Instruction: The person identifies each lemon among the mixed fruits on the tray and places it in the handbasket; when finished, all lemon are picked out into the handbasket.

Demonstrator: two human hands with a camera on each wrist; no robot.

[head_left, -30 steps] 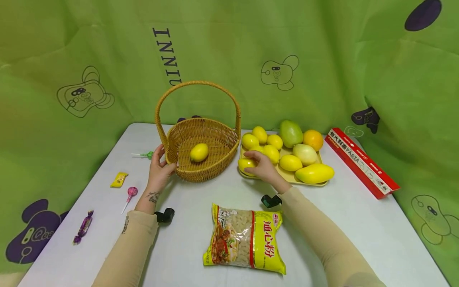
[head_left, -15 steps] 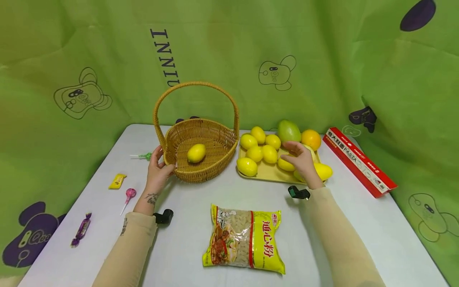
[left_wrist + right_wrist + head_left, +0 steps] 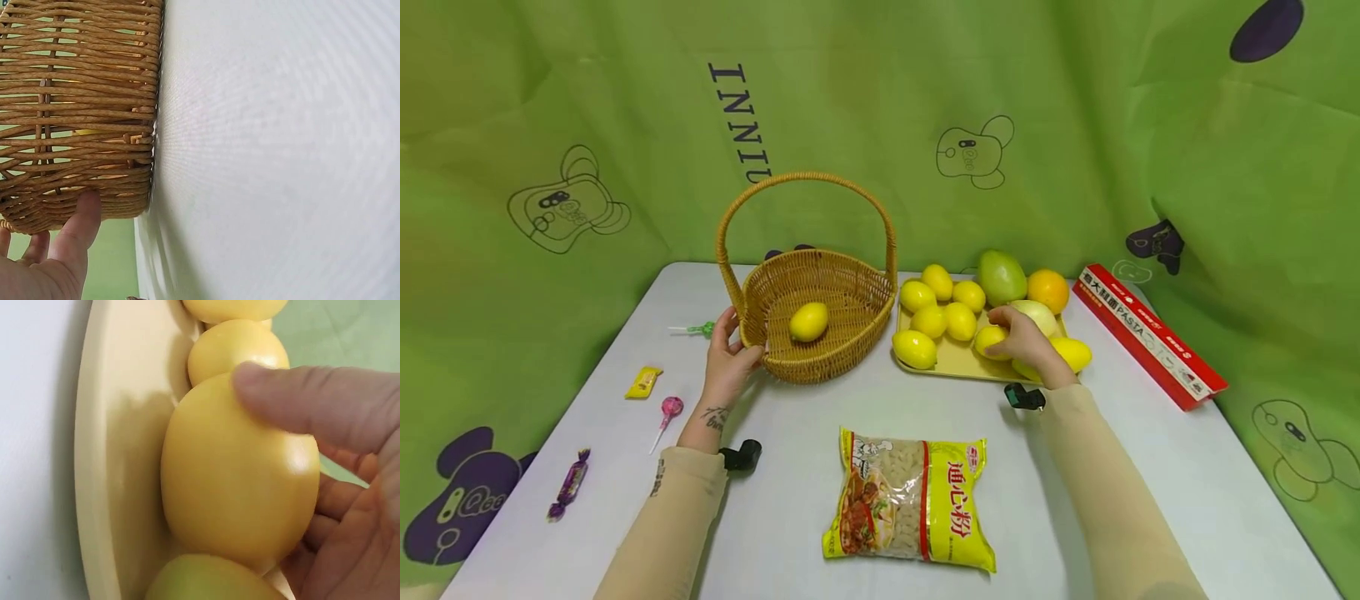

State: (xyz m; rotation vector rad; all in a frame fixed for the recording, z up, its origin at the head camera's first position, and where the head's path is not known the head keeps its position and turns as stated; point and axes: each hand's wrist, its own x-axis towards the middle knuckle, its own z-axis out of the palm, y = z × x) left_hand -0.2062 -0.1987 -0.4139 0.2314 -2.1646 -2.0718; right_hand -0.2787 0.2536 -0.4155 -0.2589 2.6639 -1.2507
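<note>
right hand curled round lemon in tray | left hand gripped basket side | risk: thumb sat near lemon's end; off-centre pinch could've spun it into mango

Held both arms stretched up from the bottom edge of the head view, in beige sleeves. Slanted the left forearm rightward, with a dark tattoo on the bared left wrist. Gripped with the left hand left of centre, with the thumb at lower left of its wrist view. Angled the right forearm leftward. Gripped with the right hand right of centre, with the thumb straight across the right side of its wrist view and the fingers curled below.
</note>
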